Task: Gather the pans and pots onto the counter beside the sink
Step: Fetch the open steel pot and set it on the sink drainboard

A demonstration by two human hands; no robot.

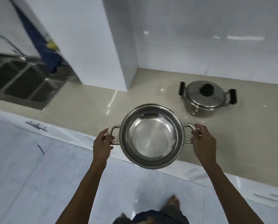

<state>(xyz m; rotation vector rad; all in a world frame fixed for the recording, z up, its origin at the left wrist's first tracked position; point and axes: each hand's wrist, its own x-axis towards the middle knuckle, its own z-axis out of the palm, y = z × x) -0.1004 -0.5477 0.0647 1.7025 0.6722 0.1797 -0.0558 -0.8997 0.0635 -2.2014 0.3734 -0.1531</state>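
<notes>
I hold an empty, lidless steel pot (152, 136) in the air over the front edge of the beige counter (89, 101). My left hand (102, 142) grips its left loop handle, and my right hand (202, 139) grips its right one. A second steel pot (206, 98), lidded, with a black knob and black side handles, stands on the counter farther back and to the right. The steel sink (20, 81) is set into the counter at the far left, with a tap (7, 44) over it.
A white tiled pillar (106, 46) rises from the counter between the sink and the lidded pot. A blue cloth (43, 46) hangs by the sink. White tiled wall runs behind the counter. Pale floor tiles and my foot (173, 202) are below.
</notes>
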